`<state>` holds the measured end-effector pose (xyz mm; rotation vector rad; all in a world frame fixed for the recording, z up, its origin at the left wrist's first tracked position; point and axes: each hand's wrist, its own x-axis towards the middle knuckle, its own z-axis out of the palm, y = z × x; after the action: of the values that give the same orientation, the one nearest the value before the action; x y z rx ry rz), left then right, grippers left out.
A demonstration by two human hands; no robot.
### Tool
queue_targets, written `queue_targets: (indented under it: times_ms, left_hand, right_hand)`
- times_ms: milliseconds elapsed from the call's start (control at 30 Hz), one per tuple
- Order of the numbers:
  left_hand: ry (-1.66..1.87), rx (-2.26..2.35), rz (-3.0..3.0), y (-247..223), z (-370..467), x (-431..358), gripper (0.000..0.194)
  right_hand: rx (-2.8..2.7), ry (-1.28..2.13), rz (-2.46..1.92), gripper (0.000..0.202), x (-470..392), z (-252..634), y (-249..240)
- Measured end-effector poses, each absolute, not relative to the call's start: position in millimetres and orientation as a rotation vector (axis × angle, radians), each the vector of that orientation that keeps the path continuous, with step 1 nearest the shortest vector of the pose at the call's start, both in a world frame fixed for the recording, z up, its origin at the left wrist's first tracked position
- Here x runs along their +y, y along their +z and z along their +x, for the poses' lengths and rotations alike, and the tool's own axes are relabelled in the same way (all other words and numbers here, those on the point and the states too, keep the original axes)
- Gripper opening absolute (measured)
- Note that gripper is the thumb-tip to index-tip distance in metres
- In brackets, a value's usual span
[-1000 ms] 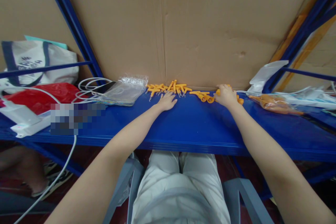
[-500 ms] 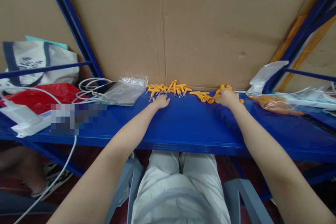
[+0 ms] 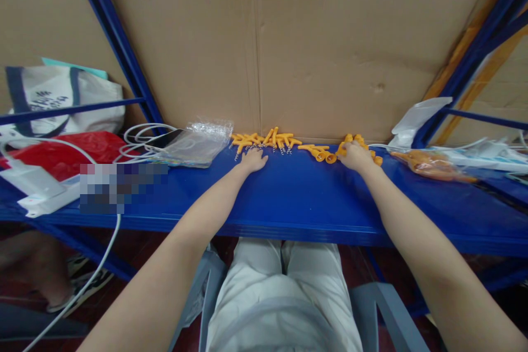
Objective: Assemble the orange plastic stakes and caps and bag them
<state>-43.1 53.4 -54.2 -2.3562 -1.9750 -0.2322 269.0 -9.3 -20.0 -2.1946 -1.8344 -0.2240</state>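
My left hand [image 3: 253,161] rests palm down at the front of a heap of orange T-handled corkscrews [image 3: 284,138], their metal spirals poking out. Its thumb stands apart to the right, and its fingertips touch or nearly touch the nearest pieces. Further right, my right hand [image 3: 355,156] reaches into a pile of hollow orange pieces [image 3: 359,139]. Its fingers bend down among them and are mostly hidden, so any grip cannot be made out. Between the hands lie a few orange cone-shaped pieces [image 3: 330,158] with round open ends facing me.
A cardboard panel [image 3: 313,44] closes off the back of the blue table [image 3: 289,198]. Clear plastic bags [image 3: 202,143], cables and a white power strip [image 3: 49,198] occupy the left. At right lies a bag of orange parts [image 3: 429,165]. Another person's leg [image 3: 33,258] shows lower left.
My right hand has shifted very slightly left and down within the orange pile. My left hand stays nearly in place by the corkscrews.
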Motion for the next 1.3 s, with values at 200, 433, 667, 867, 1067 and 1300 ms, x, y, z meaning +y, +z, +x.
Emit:
queue_targets:
  times_ms: [200, 433, 667, 867, 1067, 1300]
  left_hand:
    - [-0.368, -1.857, -2.373, -57.2, -43.8, 56.6, 0.046]
    - [-0.436, -1.862, -2.36, -60.0, -45.6, 61.0, 0.047]
    - [-0.337, -1.9, -2.396, -61.8, -46.5, 66.1, 0.049]
    - [-0.389, -1.826, -2.371, -59.0, -45.6, 62.2, 0.044]
    - [-0.484, -1.717, -2.407, -52.5, -41.6, 54.3, 0.038]
    - [-0.623, -1.552, -2.467, -45.4, -35.9, 45.6, 0.023]
  right_hand:
    - [-1.836, -0.231, -2.185, 0.046, -9.6, 268.7, -19.5]
    - [-1.827, -0.283, -2.175, 0.046, -9.9, 268.3, -19.4]
    - [-1.775, -0.28, -2.218, 0.047, -10.5, 266.5, -19.8]
    - [-1.782, -0.278, -2.197, 0.047, -7.7, 267.7, -22.2]
    - [-1.781, -0.25, -2.216, 0.05, -6.8, 268.2, -22.9]
    - [-1.841, -0.257, -2.157, 0.047, -3.4, 272.9, -24.4]
